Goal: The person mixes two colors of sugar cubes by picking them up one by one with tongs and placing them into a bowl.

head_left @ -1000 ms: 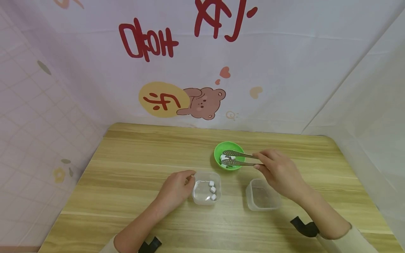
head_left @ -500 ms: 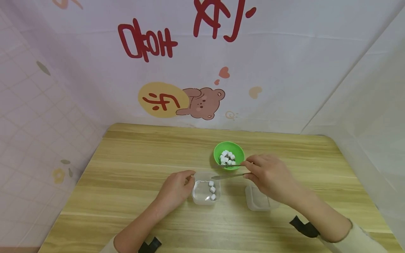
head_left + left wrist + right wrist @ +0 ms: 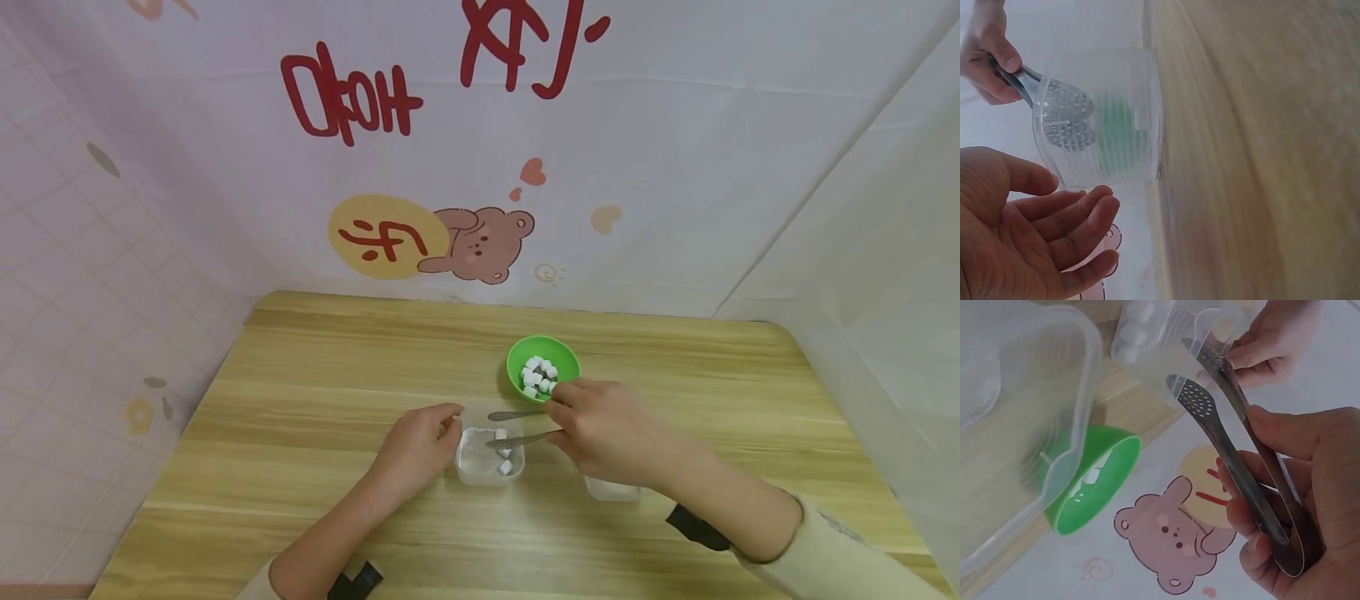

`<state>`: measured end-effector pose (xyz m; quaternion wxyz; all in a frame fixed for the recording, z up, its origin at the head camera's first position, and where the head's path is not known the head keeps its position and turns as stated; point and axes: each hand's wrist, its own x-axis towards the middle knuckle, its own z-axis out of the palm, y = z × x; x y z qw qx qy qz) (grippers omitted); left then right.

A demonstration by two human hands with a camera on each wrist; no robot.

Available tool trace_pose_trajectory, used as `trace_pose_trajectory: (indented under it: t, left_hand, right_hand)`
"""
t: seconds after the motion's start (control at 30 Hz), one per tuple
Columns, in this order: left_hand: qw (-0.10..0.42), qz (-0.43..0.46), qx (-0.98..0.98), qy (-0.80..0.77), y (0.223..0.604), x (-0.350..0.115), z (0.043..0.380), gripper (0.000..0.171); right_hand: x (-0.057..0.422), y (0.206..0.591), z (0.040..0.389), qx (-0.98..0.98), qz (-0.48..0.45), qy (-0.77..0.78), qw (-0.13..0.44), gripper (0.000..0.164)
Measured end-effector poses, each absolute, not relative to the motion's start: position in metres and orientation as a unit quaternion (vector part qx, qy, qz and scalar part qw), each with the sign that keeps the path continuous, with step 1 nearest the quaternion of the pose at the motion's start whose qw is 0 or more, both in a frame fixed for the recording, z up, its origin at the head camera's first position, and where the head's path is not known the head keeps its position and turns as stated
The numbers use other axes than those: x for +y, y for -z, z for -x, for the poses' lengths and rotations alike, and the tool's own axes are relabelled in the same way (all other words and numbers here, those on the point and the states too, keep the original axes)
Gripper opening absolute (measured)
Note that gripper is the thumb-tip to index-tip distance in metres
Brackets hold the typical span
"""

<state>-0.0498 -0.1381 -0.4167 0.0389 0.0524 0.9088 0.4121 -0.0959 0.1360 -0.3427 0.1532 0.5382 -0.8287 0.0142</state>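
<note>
My left hand [image 3: 420,446] pinches the rim of a clear plastic container [image 3: 468,477] with thumb and a finger; the other fingers are loosely bent in the left wrist view. White cubes [image 3: 506,467] lie along the container's right side, partly hidden by tongs. My right hand [image 3: 611,429] grips metal tongs [image 3: 1229,450] with perforated tips. The two tips stand apart over the container, and I see no cube between them in the right wrist view. Behind the container sits a green bowl [image 3: 566,350] with several white cubes [image 3: 533,378] in it.
A second clear container [image 3: 613,490] stands on the wooden table [image 3: 360,350], mostly hidden under my right hand. A white printed cloth wall [image 3: 645,150] rises behind the table, with more white cloth at both sides.
My right hand has brought the tongs from the green bowl leftward and toward me, over the clear container. The left hand stays at the container's rim.
</note>
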Motion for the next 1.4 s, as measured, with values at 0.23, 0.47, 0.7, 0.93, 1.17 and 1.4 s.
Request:
trace_pose_trajectory:
  t: [0.23, 0.47, 0.7, 0.93, 1.17, 1.4]
  left_hand:
    - [0.039, -0.054, 0.909, -0.411, 0.416, -0.139, 0.051, 0.033]
    - [0.040, -0.057, 0.909, -0.412, 0.416, -0.139, 0.051, 0.033]
    - [0.046, -0.059, 0.907, -0.415, 0.416, -0.140, 0.051, 0.033]
    - [0.045, -0.066, 0.908, -0.412, 0.417, -0.140, 0.051, 0.033]
    - [0.042, -0.069, 0.909, -0.410, 0.417, -0.141, 0.050, 0.032]
    - [0.029, -0.069, 0.914, -0.399, 0.416, -0.140, 0.050, 0.032]
  right_hand:
    - [0.114, 0.337, 0.097, -0.821, -0.550, 0.061, 0.141, 0.027]
    - [0.095, 0.332, 0.095, -0.818, -0.552, 0.100, 0.126, 0.022]
    - [0.083, 0.328, 0.092, -0.813, -0.555, 0.136, 0.114, 0.032]
    - [0.077, 0.328, 0.088, -0.798, -0.568, 0.176, 0.098, 0.026]
    - [0.082, 0.325, 0.090, -0.804, -0.563, 0.172, 0.084, 0.022]
    - [0.102, 0.331, 0.098, -0.816, -0.558, 0.121, 0.089, 0.016]
